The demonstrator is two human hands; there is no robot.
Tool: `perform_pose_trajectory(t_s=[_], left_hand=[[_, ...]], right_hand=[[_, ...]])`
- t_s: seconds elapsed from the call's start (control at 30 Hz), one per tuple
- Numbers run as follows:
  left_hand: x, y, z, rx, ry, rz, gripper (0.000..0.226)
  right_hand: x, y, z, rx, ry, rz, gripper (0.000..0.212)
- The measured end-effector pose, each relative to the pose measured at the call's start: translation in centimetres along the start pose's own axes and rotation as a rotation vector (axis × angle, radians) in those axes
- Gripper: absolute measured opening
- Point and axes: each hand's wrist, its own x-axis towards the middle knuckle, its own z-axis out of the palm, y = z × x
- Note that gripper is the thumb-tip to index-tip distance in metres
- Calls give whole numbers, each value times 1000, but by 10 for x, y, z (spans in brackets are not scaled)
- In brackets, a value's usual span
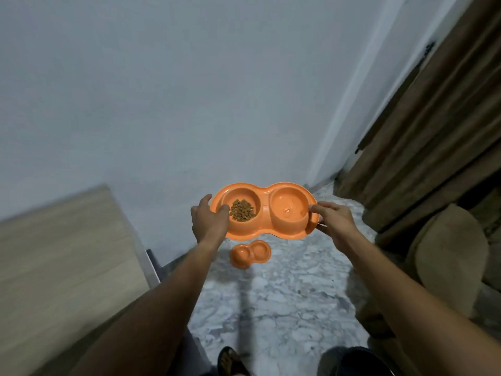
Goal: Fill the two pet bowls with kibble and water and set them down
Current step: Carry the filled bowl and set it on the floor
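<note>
Orange double pet bowl (264, 210): held in the air above the marble floor (284, 294). Left hand (208, 219) fingers grip kibble (242, 210) side; right hand (334, 217) fingers grip water side. Second double bowl (250, 253): on floor below.

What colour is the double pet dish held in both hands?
Orange: the double pet dish, seen clearly in the head view, with brown kibble in one well.

Below my hands the marble floor (284, 302) is mostly open. A small orange double bowl (250, 253) sits on it near the wall (162, 104). The wooden bench (59, 253) blocks my left side. Brown curtains (433, 131) and a tan cushion (450, 256) crowd my right.
</note>
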Motion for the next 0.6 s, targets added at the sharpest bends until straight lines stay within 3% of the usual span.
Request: perform_pose_trajectory(t_s=[0.1,0.43,0.6], left_hand=[[23,-6,19,-13,1,-30,57],[78,-66,58,-56,65,-215,59],[111,-111,80,-69,186,-365,29]], right_hand=[[26,3,6,-24,-18,43,21],[117,38,58,-170,-149,207,40],[172,89,102,-260,-233,304,41]])
